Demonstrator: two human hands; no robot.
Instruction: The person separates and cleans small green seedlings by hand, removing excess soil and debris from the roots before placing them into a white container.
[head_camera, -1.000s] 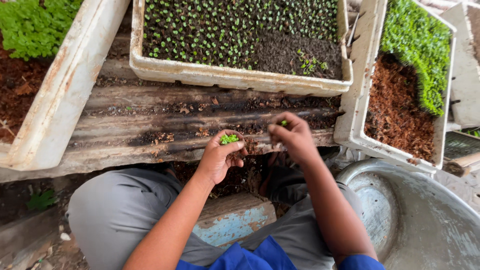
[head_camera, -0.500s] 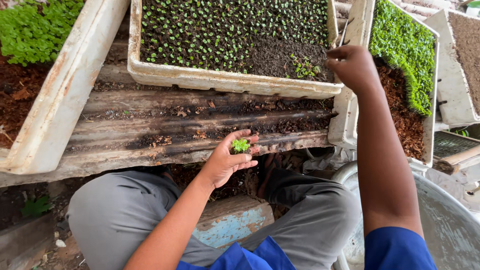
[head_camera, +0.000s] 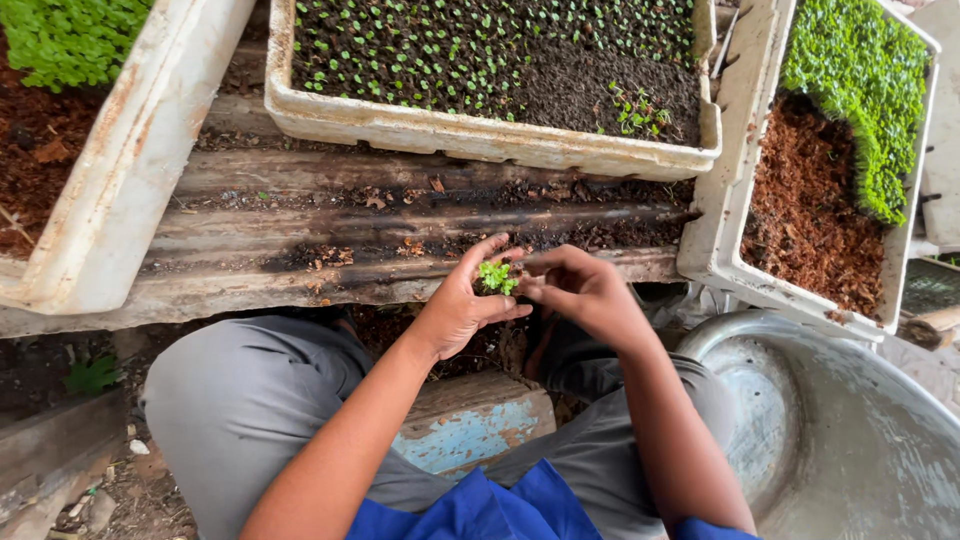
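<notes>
**Seedling clump cupped in one hand, fingertips of the other picking at it**

Grip: the left hand (head_camera: 460, 310) is half-closed, palm up, its curled fingers cradling a small clump of green seedlings (head_camera: 496, 277); the right hand (head_camera: 580, 290) has its fingertips pinched together at the clump's edge, but whether they already hold a single seedling cannot be told. The cupped palm appears to serve as a holder, keeping roots and soil together while the other hand works at the clump. Both hands meet just in front of the corrugated bench (head_camera: 300, 240), near the planted tray (head_camera: 480, 140), whose dark soil carries rows of tiny sprouts and a bare patch toward its right end. A tray of brown fibre (head_camera: 715, 250) topped with a dense green mat stands to the right, a third tray (head_camera: 120, 190) to the left, and a metal basin (head_camera: 850, 440) lies beside the right knee. The seedlings' roots are hidden by the fingers; all three trays are cut off by the frame edges, and the basin's contents cannot be made out
</notes>
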